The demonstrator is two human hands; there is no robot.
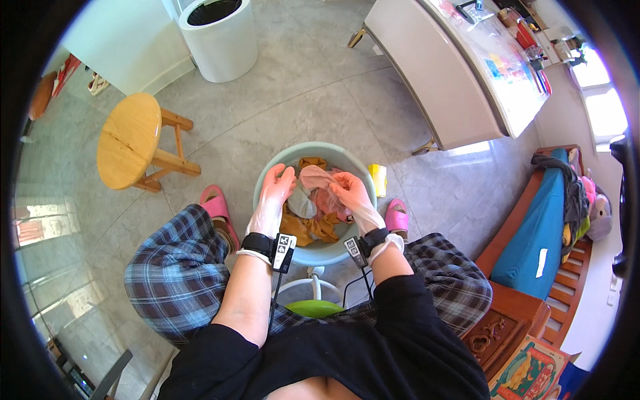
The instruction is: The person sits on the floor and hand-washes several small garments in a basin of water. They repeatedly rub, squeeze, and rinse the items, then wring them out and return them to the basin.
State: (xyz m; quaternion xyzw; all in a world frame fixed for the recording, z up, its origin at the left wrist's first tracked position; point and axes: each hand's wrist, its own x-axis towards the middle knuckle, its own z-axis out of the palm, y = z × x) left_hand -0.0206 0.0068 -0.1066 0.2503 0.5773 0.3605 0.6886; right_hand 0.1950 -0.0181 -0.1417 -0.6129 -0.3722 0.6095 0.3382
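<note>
A pale green basin (347,160) stands on the floor between my knees, holding mustard-yellow cloth (313,228) and a pink garment (319,181). My left hand (275,190), in a thin clear glove, grips a grey-white part of the cloth over the basin. In a matching glove, my right hand (350,193) pinches the pink garment, which is stretched between both hands. Black sensor bands sit on both wrists.
Pink slippers (217,203) are on my feet beside the basin. A yellow object (378,179) lies behind the basin. A round wooden stool (130,140) stands at left, a white bin (220,37) behind it, a white table (453,80) at right, a wooden bench with a blue cushion (540,233) far right.
</note>
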